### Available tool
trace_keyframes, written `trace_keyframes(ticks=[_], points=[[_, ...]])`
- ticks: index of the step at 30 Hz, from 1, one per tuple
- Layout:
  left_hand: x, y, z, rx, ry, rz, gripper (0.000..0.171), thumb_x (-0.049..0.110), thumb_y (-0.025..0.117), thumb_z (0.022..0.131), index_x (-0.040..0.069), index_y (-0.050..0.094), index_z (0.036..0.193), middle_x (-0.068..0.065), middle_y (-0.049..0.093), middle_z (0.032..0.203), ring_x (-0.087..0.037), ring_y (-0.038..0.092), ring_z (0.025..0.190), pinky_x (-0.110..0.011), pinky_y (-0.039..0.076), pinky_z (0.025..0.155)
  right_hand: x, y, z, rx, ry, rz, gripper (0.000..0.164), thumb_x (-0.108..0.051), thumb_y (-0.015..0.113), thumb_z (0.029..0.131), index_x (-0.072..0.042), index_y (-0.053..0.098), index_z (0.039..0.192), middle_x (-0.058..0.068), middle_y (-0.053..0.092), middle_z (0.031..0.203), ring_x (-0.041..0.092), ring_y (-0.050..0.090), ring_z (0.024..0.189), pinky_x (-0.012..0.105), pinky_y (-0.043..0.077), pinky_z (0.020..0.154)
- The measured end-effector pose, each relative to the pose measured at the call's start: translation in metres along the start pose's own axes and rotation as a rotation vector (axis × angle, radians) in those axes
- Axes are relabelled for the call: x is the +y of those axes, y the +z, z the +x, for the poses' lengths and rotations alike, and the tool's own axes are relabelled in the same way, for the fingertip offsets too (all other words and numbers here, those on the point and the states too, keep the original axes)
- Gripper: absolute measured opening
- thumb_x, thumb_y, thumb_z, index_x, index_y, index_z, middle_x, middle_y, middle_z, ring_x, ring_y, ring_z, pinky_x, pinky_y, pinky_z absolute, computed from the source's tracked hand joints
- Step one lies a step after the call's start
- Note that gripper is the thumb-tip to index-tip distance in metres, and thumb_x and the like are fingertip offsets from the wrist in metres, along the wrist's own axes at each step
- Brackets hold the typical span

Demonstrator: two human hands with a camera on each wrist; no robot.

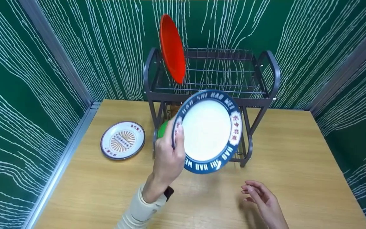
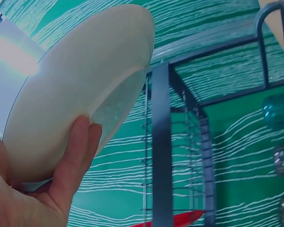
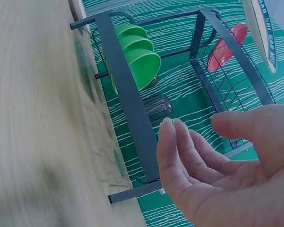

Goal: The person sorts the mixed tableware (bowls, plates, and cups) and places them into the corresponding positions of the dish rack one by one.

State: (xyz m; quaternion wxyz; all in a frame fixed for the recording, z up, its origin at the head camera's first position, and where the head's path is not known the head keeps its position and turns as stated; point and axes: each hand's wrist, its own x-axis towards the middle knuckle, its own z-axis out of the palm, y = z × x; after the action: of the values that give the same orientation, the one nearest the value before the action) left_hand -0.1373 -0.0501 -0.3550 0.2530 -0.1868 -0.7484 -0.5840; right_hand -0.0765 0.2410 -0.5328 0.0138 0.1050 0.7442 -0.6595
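A white plate with a dark blue lettered rim [image 1: 206,130] is raised in front of the dish rack [image 1: 211,101]. My left hand [image 1: 170,149] grips its left edge, thumb over the rim. In the left wrist view, fingers [image 2: 78,146] press against the plate's pale underside [image 2: 80,94]. My right hand [image 1: 264,202] hovers above the table at the lower right, its fingers loosely bent and holding nothing. On the rack's upper tier a red plate [image 1: 172,49] stands on edge at the left end.
A white plate with a striped fan pattern [image 1: 122,140] lies on the wooden table [image 1: 297,152], left of the rack. Green bowls [image 3: 142,66] and a dark glass [image 3: 157,109] sit on the lower tier. Green patterned walls [image 1: 116,47] enclose the table's back and sides.
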Motion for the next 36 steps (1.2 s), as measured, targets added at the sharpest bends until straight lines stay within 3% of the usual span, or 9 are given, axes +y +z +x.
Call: trace_keyframes(ticks=[8,19,28,32,34,36], points=[[0.015,-0.009,0.030,0.062,0.108,0.019,0.041,0.009,0.044,0.109,-0.006,0.045,0.147,-0.019,0.062,0.139,-0.021,0.068,0.116,-0.030,0.058,0.088,0.000,0.000,-0.002,0.012,-0.138,-0.003,0.022,-0.004,0.061,0.102,0.005,0.063,0.122,0.016,0.071,0.110,0.024,0.070,0.100,0.034,0.061,0.081],[0.033,-0.016,0.073,0.134,0.210,0.084,0.041,0.008,0.041,0.108,-0.009,0.045,0.145,-0.022,0.065,0.133,-0.023,0.071,0.110,-0.026,0.060,0.081,-0.021,0.001,-0.002,0.003,-0.248,-0.088,0.014,-0.004,0.066,0.100,0.001,0.067,0.112,0.017,0.068,0.108,0.023,0.069,0.098,0.028,0.059,0.083],[0.043,-0.013,0.110,0.156,0.289,0.152,0.041,0.008,0.040,0.109,-0.011,0.046,0.144,-0.024,0.064,0.133,-0.025,0.074,0.104,-0.024,0.060,0.080,-0.018,0.010,0.000,-0.040,-0.297,-0.076,0.013,-0.001,0.068,0.098,-0.001,0.068,0.111,0.014,0.068,0.107,0.021,0.070,0.099,0.029,0.060,0.084],[0.045,-0.010,0.122,0.171,0.323,0.201,0.040,0.006,0.039,0.108,-0.012,0.046,0.143,-0.027,0.066,0.128,-0.020,0.075,0.075,-0.018,0.058,0.067,-0.018,0.016,0.001,-0.062,-0.268,-0.091,0.014,-0.005,0.070,0.097,-0.006,0.069,0.111,0.008,0.070,0.108,0.020,0.069,0.100,0.027,0.058,0.085],[0.045,-0.009,0.129,0.184,0.330,0.227,0.040,0.006,0.039,0.108,-0.013,0.046,0.143,-0.028,0.067,0.125,-0.017,0.068,0.060,-0.018,0.054,0.056,-0.018,0.019,0.001,-0.079,-0.261,-0.096,0.015,-0.006,0.070,0.097,-0.007,0.070,0.112,0.006,0.070,0.108,0.020,0.069,0.101,0.027,0.058,0.086],[0.045,-0.009,0.135,0.192,0.326,0.251,0.040,0.005,0.039,0.108,-0.013,0.045,0.144,-0.027,0.072,0.109,-0.017,0.057,0.047,-0.021,0.046,0.045,-0.017,0.022,0.002,-0.100,-0.252,-0.091,0.015,-0.007,0.071,0.097,-0.007,0.070,0.112,0.006,0.070,0.109,0.020,0.069,0.103,0.027,0.057,0.088]])
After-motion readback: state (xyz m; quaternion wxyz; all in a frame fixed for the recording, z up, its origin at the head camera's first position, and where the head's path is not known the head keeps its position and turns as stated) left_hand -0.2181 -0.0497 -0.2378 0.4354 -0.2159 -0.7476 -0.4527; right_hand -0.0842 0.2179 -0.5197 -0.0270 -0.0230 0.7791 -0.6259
